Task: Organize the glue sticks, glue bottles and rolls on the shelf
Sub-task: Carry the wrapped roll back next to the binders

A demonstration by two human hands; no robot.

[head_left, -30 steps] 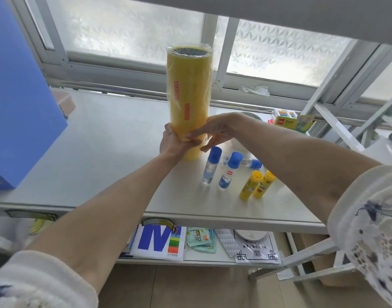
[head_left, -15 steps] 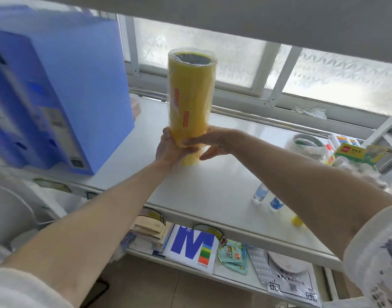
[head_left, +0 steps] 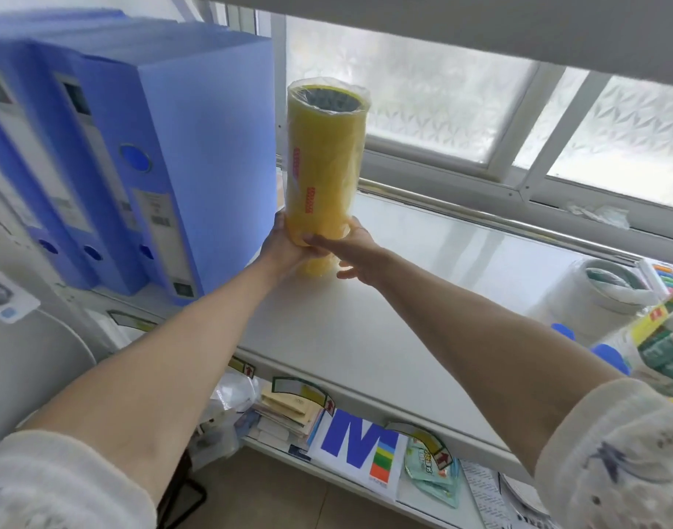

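Note:
A tall stack of yellow tape rolls (head_left: pixel 324 162) wrapped in clear plastic stands upright on the white shelf (head_left: pixel 365 326), close to the blue file boxes. My left hand (head_left: pixel 285 248) grips its lower part from the left. My right hand (head_left: pixel 350 250) holds it from the right, thumb across the front and fingers spread below. At the far right edge, blue caps of glue bottles (head_left: pixel 609 355) peek out behind my right forearm. A white-wrapped roll (head_left: pixel 613 288) lies at the right.
Three blue file boxes (head_left: pixel 144 154) stand on the shelf's left end. Coloured packets (head_left: pixel 663 334) sit at the right edge. A frosted window runs behind the shelf. The lower shelf holds papers, a bag with a blue M (head_left: pixel 356 448) and green packets.
The stack of rolls has moved left along the shelf, from near the glue bottles to right beside the blue file boxes. Both hands kept hold of it throughout.

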